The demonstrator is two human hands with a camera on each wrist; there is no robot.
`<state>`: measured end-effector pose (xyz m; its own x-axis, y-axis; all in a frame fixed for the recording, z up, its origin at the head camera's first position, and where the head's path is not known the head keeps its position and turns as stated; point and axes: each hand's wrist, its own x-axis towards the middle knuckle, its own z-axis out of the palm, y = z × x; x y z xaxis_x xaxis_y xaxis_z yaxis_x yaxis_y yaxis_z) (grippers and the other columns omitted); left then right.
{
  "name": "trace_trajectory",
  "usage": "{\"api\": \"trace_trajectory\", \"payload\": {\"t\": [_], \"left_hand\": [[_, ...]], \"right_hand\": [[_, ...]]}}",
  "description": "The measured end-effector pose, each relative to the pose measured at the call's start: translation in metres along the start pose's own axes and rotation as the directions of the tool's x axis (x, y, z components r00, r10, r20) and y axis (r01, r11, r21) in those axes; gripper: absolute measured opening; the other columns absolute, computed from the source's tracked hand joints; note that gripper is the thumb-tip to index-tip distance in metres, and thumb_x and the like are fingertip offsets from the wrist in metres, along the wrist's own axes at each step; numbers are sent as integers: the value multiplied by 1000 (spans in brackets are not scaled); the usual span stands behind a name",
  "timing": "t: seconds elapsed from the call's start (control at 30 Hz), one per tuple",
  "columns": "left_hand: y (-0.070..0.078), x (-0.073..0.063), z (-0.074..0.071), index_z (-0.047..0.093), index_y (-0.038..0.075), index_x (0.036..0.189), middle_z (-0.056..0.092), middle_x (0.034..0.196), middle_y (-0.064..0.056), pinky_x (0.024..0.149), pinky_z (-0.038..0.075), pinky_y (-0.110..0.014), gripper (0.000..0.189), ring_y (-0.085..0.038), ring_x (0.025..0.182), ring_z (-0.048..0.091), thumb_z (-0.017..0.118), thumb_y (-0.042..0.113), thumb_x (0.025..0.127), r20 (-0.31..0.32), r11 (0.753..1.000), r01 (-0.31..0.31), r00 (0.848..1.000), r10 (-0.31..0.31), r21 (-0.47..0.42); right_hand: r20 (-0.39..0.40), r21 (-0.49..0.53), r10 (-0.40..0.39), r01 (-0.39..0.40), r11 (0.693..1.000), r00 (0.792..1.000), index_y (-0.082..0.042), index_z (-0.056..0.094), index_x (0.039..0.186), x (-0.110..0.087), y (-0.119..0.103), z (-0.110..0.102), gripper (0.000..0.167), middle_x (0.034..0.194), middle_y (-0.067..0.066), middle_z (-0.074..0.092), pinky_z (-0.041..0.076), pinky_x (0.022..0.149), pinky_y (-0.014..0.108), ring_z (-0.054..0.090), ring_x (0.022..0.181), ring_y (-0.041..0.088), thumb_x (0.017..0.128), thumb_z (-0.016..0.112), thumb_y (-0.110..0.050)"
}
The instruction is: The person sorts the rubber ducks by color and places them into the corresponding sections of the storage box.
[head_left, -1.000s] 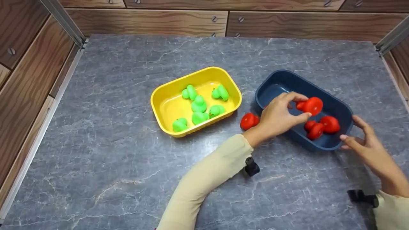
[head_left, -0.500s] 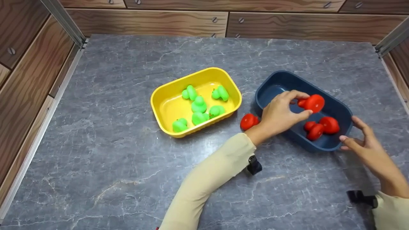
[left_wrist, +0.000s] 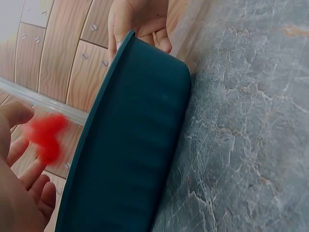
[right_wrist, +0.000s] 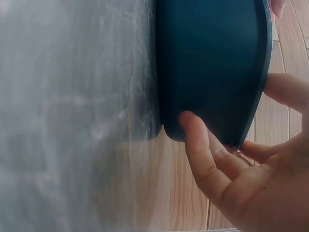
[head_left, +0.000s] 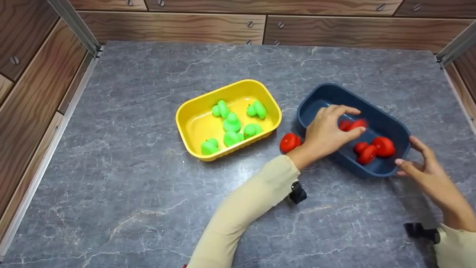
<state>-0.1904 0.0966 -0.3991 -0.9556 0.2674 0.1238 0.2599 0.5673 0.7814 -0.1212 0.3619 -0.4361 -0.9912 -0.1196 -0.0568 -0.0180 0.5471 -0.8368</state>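
Note:
My left hand (head_left: 329, 128) is over the dark blue bin (head_left: 386, 119), thumb and fingers spread apart. Just beyond its fingertips a red toy duck (head_left: 356, 125) is blurred in mid-air, apart from the fingers in the left wrist view. Other red ducks (head_left: 383, 146) lie at the right end inside this bin. At that same end, my right hand (head_left: 431, 173) holds the bin's corner, with fingers on the rim and the outer wall (right_wrist: 212, 72). One more red duck (head_left: 290, 143) sits on the table beside the bin, partly hidden behind the left wrist.
To the left stands a yellow bin (head_left: 193, 149) with several green toy ducks (head_left: 232, 123) in it. Both bins rest on a grey marbled tabletop (head_left: 130, 178). Wood-patterned panels (head_left: 174, 28) border the back and sides.
The left thumb and fingers have let go of the red duck, which has dropped lower into the blue bin's space. The right hand and both bins have hardly moved.

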Motion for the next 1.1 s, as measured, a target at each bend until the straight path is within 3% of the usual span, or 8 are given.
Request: {"api": "trace_trajectory", "payload": {"t": [0.17,0.3,0.43,0.77,0.97,1.1], "left_hand": [[-3,-1,-4,62,38,121,56,128,17,88,41,-13,41,0,116,47,69,53,83,-7,1000,-14,1000,14,-16],[-4,-2,-7,61,37,122,56,127,17,91,40,-13,42,0,117,47,70,52,83,3,999,-19,1000,19,-50],[-3,-5,-9,61,35,123,57,123,18,85,39,-9,44,3,111,48,70,51,83,9,995,-41,999,42,-86],[-9,-13,-16,61,22,121,63,114,8,84,40,-3,39,5,98,55,72,37,86,-16,961,-106,994,105,-256],[-18,-20,-21,62,16,120,63,113,2,85,41,-4,39,3,97,55,73,31,86,-24,943,-144,989,144,-301],[-27,-25,-27,62,16,120,63,113,1,85,46,-10,41,1,97,56,74,32,85,-25,941,-134,991,133,-312]], "right_hand": [[1,57,-14,14,998,1000,-6,2,155,2,7,-1,75,151,19,3,50,71,7,56,91,-16,98,50,-1],[0,87,-21,21,996,1000,-12,5,156,9,29,-5,76,151,16,5,51,71,9,58,92,-13,97,53,-4],[-16,48,-12,13,999,1000,-19,8,155,13,49,-9,76,152,10,10,52,70,10,59,92,-13,97,56,-10],[29,22,-14,13,1000,999,-8,-3,155,1,4,-1,73,145,28,-1,49,70,6,54,88,-18,100,45,-4],[37,68,-12,10,998,999,-9,-2,155,0,1,1,73,144,27,-3,49,70,6,56,86,-16,100,45,-3],[39,27,2,-3,1000,999,-11,-4,155,1,2,-1,73,148,28,-4,48,70,6,56,84,-16,101,45,-7]]}}
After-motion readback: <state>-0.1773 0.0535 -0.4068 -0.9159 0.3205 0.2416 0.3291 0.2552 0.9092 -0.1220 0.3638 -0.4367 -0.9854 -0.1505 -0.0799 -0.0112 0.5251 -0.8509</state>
